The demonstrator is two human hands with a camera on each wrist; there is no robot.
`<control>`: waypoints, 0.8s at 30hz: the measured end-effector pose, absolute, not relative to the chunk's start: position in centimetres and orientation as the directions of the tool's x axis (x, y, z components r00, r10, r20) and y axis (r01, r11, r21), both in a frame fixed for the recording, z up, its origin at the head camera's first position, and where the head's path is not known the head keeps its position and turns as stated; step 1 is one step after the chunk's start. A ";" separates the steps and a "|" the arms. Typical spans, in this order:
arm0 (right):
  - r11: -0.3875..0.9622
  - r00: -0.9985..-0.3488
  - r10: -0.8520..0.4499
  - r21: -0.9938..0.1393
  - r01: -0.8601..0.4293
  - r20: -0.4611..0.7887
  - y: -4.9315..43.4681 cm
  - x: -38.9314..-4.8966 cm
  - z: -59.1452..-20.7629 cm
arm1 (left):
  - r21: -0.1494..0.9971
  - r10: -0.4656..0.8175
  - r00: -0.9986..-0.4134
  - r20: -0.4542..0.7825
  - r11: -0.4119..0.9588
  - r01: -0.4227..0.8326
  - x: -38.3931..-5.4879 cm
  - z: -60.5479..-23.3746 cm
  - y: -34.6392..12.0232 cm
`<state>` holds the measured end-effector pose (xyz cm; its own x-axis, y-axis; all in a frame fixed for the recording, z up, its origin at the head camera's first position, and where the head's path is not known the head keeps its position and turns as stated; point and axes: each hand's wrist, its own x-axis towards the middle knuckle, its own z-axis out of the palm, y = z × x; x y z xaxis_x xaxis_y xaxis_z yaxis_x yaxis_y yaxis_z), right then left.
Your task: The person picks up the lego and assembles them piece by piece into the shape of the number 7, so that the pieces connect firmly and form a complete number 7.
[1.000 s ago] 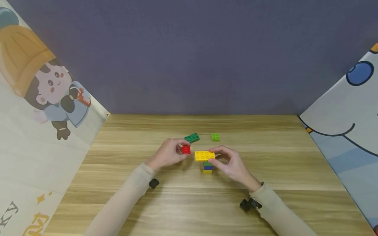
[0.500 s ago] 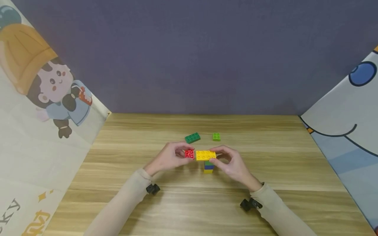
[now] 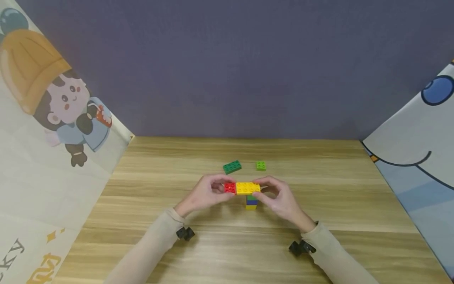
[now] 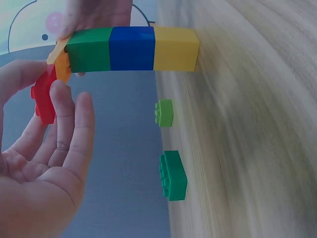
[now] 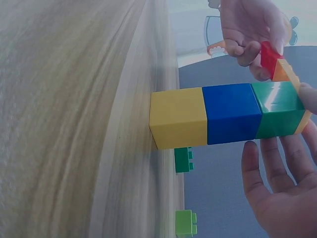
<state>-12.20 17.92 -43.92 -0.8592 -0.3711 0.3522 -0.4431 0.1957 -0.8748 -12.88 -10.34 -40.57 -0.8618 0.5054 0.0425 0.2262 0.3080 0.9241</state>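
Grip, left: your left hand (image 3: 203,194) pinches the red brick (image 3: 229,188) between thumb and fingers, parted only to its width.
Grip, right: your right hand (image 3: 281,202) pinches the right end of the long yellow brick (image 3: 247,188) in the same way.
Red and yellow: they lie end to end above the table, studs up; whether their edges touch is hard to tell.
Stack: green brick (image 4: 89,49), blue brick (image 4: 132,48) and yellow block (image 4: 176,48) stand upright, topped by your long yellow brick; you cannot tell if it is fully seated.
Overhang: the long yellow brick reaches left past the stack, with your red brick held in the air beyond it.
Loose bricks: the dark green brick (image 3: 232,167) and lime brick (image 3: 261,165) lie apart beyond your hands.
Table: wood (image 3: 244,252) runs wide to either side of your forearms; its far edge meets the dark wall (image 3: 244,71), well beyond the stack.
Hidden: from the head, the long yellow brick covers the stack's top; in the right wrist view the stack partly blocks the dark green brick.
Cut off: your right thumb leaves the right wrist view at its edge.
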 end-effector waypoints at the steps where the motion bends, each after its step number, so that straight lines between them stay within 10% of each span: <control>1: 0.198 -0.859 -0.372 -0.874 -0.444 0.352 17.9 -12.2 -43.9 | 0.926 0.501 -0.865 0.042 0.306 0.222 -12.8 -40.6 -10.3; 24: 0.207 -0.860 -0.366 -0.870 -0.447 0.355 17.8 -12.1 -43.9 | 0.976 0.443 -0.896 0.013 0.190 0.108 -12.2 -41.6 -9.5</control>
<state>-12.11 17.78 -43.86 -0.8603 -0.3660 0.3549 -0.4471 0.2070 -0.8702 -12.19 -9.52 -41.60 -0.8962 0.4434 0.0129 0.1079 0.1898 0.9759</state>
